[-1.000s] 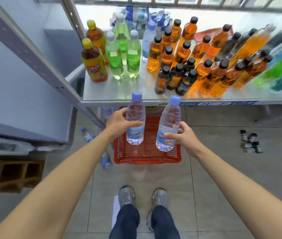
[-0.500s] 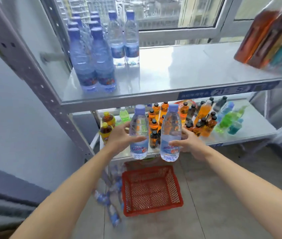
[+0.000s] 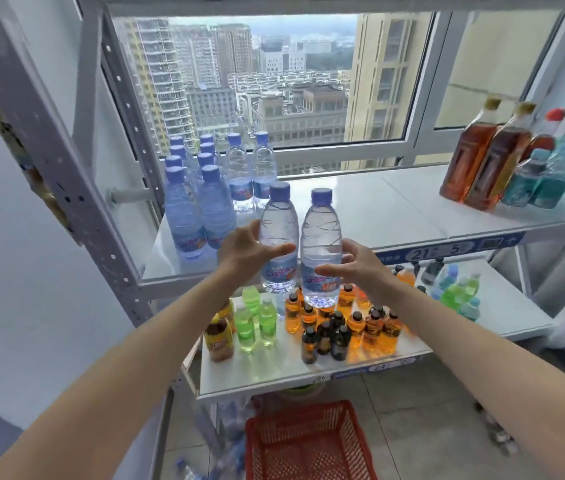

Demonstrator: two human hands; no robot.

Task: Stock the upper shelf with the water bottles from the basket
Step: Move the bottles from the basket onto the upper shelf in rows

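A cluster of clear blue-capped plastic water bottles (image 3: 201, 192) is already stood at the left of the white metal upper shelf (image 3: 395, 206). Two more are held upright in front of its edge, not yet set down: one clamped in the left hand (image 3: 244, 252), one in the right hand (image 3: 360, 268). The red plastic mesh basket (image 3: 308, 441) below looks empty, as far as shown; likely the last pair.

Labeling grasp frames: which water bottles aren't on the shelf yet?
The two in front: one in the left hand, water bottle, one in the right hand, water bottle. The rest stand on the upper shelf, ungripped.
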